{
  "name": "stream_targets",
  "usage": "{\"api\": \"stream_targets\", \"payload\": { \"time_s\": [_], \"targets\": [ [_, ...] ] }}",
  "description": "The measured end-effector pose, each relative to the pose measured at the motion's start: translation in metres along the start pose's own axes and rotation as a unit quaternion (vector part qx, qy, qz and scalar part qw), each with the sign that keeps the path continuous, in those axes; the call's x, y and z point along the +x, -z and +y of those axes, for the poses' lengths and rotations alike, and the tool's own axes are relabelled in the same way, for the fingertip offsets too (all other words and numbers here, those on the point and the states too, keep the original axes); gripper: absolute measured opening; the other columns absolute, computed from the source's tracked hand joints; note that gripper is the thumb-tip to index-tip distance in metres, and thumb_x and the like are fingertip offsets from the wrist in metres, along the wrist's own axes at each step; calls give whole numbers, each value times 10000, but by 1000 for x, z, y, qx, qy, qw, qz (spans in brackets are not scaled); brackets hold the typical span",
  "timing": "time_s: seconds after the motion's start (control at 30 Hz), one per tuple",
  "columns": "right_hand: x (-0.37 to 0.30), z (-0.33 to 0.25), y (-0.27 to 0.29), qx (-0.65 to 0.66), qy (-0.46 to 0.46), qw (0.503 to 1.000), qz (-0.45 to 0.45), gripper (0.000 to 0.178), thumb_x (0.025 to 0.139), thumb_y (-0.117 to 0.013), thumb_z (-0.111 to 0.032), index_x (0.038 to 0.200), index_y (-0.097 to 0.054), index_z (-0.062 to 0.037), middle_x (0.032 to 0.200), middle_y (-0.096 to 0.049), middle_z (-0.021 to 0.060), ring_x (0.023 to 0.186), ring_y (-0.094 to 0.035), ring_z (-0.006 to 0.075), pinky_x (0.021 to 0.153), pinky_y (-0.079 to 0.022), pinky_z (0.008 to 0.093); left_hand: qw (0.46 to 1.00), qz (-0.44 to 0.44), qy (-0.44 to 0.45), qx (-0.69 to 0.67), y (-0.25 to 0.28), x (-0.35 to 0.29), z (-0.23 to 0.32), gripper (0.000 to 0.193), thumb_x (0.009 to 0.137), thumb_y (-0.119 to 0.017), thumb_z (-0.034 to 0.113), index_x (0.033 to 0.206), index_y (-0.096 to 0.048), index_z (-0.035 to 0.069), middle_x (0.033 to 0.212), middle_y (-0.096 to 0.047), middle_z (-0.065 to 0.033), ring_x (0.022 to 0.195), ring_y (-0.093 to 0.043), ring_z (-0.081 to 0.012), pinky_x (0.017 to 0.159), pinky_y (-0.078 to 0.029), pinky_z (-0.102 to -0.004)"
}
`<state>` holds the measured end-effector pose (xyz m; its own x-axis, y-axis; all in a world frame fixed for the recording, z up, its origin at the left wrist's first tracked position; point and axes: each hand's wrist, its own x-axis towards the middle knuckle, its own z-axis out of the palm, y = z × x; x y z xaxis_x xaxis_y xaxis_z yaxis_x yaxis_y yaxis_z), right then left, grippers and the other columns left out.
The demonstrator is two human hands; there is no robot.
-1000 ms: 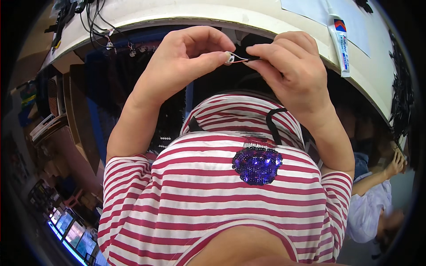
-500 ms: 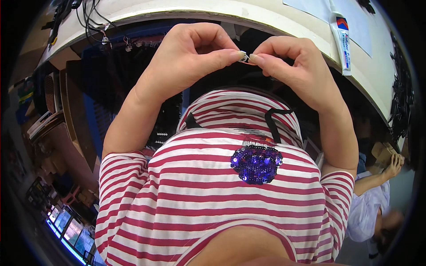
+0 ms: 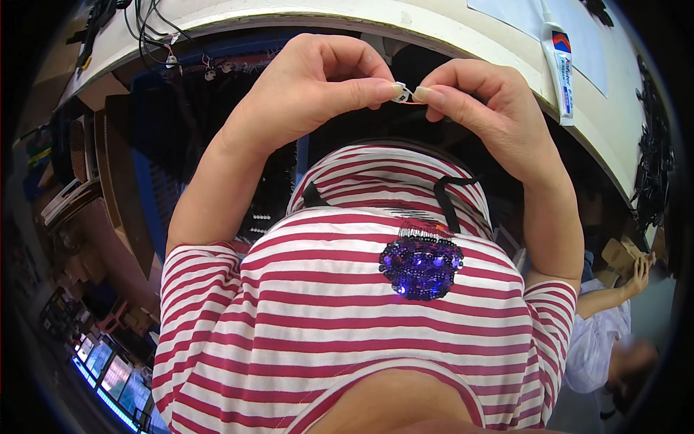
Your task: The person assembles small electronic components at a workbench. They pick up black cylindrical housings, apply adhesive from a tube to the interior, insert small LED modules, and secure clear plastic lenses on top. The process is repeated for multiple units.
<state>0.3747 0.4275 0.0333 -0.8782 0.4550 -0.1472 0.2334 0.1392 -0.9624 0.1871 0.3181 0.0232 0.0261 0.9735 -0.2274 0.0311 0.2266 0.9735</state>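
Between the thumb and forefinger of my left hand [image 3: 318, 90] is a small white part with dark marks [image 3: 402, 92]. Its exact kind is too small to tell. Thin wires, one orange and one pale [image 3: 412, 102], run from the part toward my right hand [image 3: 484, 101]. The right thumb and forefinger are pinched on these wires, close beside the part. Both hands are raised just off the near edge of the white table, fingertips a short gap apart.
The white table [image 3: 434, 42] curves across the top. A white tube [image 3: 558, 69] lies near its edge on a pale sheet. Black cables [image 3: 150, 32] hang at the left above a blue crate [image 3: 148, 188]. More black cables [image 3: 645, 155] lie far right, near another person's hand [image 3: 640, 275].
My two hands have shifted slightly right with the white part and wires. The fingertips look a little farther apart, and more of the part shows. At right, the other person's hand has moved.
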Motion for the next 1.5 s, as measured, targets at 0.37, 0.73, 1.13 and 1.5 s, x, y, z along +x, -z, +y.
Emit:
{"api": "stream_targets", "payload": {
  "time_s": [0.37, 0.73, 1.13, 1.5],
  "targets": [
    [0, -4, -7, 14, 8, 999, 34, 191, 825, -589, -168, 824, -629, 19, 691, -591, 20, 650, -542, 70, 599, -432, 201, 1000, -15, 4, -21, 2, 1, 0, 162, 791, -644, 164, 831, -611, 11, 734, -579, -8, 680, -517, -62, 627, -402, -182],
    [3, 11, -17, 77, 81, 984, 139, 168, 821, -605, -114, 933, -618, 10, 805, -630, 45, 755, -582, 83, 661, -453, 201, 951, 33, -12, -308, -22, 7, -16, 132, 844, -589, 167, 848, -576, 35, 744, -562, -9, 682, -490, -60, 655, -395, -205],
    [5, 16, -15, -11, 171, 977, 125, 94, 780, -636, -29, 871, -633, -7, 776, -635, 47, 711, -598, 121, 651, -471, 214, 994, 11, -31, -101, -2, 7, 1, 148, 797, -626, 154, 832, -612, 11, 743, -593, -31, 718, -553, -80, 682, -414, -179],
    [2, 24, -21, -61, 205, 956, 200, 132, 737, -671, -7, 864, -636, -15, 782, -638, 61, 705, -606, 123, 633, -480, 223, 989, 42, -45, -134, -10, 7, -8, 137, 792, -632, 157, 788, -606, 23, 719, -570, -11, 681, -506, -72, 644, -398, -201]
  ]
}}
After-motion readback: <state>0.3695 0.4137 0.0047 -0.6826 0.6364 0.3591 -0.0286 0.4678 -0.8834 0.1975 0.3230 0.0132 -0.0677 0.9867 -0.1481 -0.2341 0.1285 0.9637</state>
